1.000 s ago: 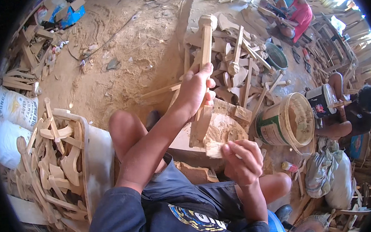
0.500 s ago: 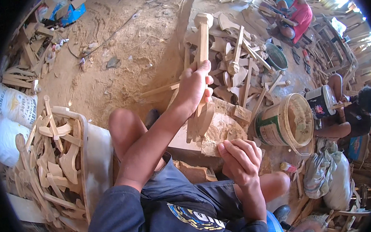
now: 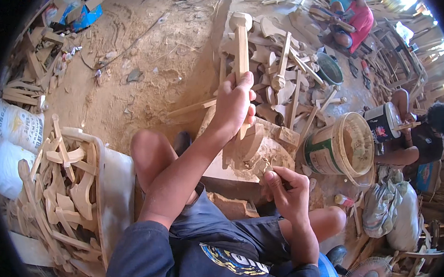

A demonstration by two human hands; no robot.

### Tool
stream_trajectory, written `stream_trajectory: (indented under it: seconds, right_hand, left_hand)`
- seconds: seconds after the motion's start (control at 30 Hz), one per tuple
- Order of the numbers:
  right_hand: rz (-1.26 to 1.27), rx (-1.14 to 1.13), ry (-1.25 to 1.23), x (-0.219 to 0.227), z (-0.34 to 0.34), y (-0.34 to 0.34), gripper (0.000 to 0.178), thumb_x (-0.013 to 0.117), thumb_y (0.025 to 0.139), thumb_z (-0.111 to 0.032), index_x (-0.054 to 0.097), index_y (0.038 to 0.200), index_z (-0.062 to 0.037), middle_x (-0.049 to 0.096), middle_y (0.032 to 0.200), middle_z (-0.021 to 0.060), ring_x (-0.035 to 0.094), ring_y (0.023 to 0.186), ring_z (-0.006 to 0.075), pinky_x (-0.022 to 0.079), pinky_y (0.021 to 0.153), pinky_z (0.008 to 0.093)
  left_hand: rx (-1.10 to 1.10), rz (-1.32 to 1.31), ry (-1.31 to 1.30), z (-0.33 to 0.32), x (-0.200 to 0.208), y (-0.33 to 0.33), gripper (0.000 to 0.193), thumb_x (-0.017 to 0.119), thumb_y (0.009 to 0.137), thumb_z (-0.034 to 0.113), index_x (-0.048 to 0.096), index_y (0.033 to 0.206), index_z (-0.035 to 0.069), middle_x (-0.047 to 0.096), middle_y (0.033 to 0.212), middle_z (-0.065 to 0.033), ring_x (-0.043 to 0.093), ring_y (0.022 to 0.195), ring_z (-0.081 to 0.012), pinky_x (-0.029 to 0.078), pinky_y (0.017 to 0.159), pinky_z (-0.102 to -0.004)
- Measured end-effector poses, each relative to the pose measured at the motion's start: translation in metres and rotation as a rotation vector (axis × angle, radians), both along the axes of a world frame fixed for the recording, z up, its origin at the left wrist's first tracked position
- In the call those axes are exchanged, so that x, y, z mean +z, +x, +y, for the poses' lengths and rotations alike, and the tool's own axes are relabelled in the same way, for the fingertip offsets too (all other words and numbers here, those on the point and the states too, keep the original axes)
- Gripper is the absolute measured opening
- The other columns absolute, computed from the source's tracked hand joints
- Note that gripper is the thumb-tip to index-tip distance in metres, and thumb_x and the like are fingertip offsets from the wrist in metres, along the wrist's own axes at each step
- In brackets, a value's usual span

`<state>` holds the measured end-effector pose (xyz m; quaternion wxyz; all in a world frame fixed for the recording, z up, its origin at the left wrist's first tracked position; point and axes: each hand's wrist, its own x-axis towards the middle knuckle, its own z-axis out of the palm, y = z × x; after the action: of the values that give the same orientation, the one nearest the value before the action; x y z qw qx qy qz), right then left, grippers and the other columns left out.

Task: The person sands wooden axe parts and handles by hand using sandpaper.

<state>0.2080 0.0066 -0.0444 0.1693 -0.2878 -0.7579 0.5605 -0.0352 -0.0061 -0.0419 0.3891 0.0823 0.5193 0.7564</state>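
My left hand (image 3: 235, 103) grips a long pale carved wooden piece (image 3: 240, 41) and holds it upright, its lower curved end (image 3: 248, 143) resting on a low wooden work block (image 3: 224, 170) between my knees. My right hand (image 3: 286, 189) is closed on a small tool, mostly hidden by the fingers, and presses its thumb side against the piece's lower end, where tan filler or sawdust (image 3: 276, 155) is smeared.
A tan bucket (image 3: 342, 146) of paste stands to the right. More carved wooden parts lie in a heap (image 3: 284, 79) ahead and in a stack (image 3: 65, 194) at my left. Two other people (image 3: 415, 137) sit working at the right and far right.
My left hand has slid a little down the upright piece and tilted it straighter. My right hand has moved up to the piece's lower end.
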Motion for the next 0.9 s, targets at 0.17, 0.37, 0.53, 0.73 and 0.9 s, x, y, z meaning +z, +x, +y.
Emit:
stream_trajectory:
  seconds: [0.17,0.37,0.53,0.73,0.9]
  right_hand:
    - [-0.008,-0.090,0.535,-0.002,0.000,-0.003,0.010,0.077,0.098,-0.004,0.077,0.102,0.0051,0.075,0.083,0.0141,0.071,0.067,0.0207,0.054,0.060,0.0320]
    - [0.317,0.032,1.030,-0.008,0.003,-0.007,0.026,0.083,0.085,0.002,0.080,0.111,0.0015,0.076,0.104,0.0149,0.074,0.083,0.0295,0.058,0.067,0.0383]
    - [0.156,0.107,1.330,-0.002,-0.006,-0.001,0.036,0.085,0.079,0.001,0.081,0.115,-0.0015,0.074,0.117,0.0116,0.072,0.095,0.0274,0.057,0.075,0.0407]
    - [0.135,0.039,1.331,0.002,-0.004,0.001,0.032,0.086,0.078,-0.001,0.081,0.110,-0.0036,0.073,0.117,0.0089,0.071,0.094,0.0277,0.054,0.074,0.0409]
    - [0.077,0.018,1.299,-0.008,-0.011,-0.001,0.033,0.083,0.081,-0.001,0.080,0.114,-0.0029,0.072,0.121,0.0101,0.070,0.099,0.0287,0.053,0.079,0.0422]
  left_hand:
    - [0.022,0.011,-0.002,-0.003,-0.001,-0.005,0.031,0.061,0.112,0.041,0.050,0.101,0.014,0.050,0.079,0.0020,0.048,0.050,-0.0080,0.039,0.041,-0.0281]
    - [0.012,0.005,0.005,-0.005,-0.001,-0.006,0.030,0.060,0.112,0.042,0.051,0.103,0.014,0.050,0.079,0.0020,0.048,0.050,-0.0079,0.039,0.041,-0.0281]
    - [0.036,0.036,-0.030,-0.003,-0.003,-0.006,0.032,0.059,0.112,0.043,0.051,0.105,0.013,0.051,0.080,0.0019,0.048,0.050,-0.0079,0.040,0.041,-0.0280]
    - [0.132,0.155,-0.011,-0.002,0.003,-0.003,0.032,0.058,0.113,0.042,0.050,0.104,0.012,0.051,0.079,0.0024,0.048,0.048,-0.0074,0.040,0.040,-0.0273]
    - [0.184,0.190,0.027,0.002,-0.002,-0.006,0.033,0.057,0.114,0.039,0.053,0.112,0.006,0.052,0.073,-0.0002,0.050,0.042,-0.0094,0.039,0.035,-0.0277]
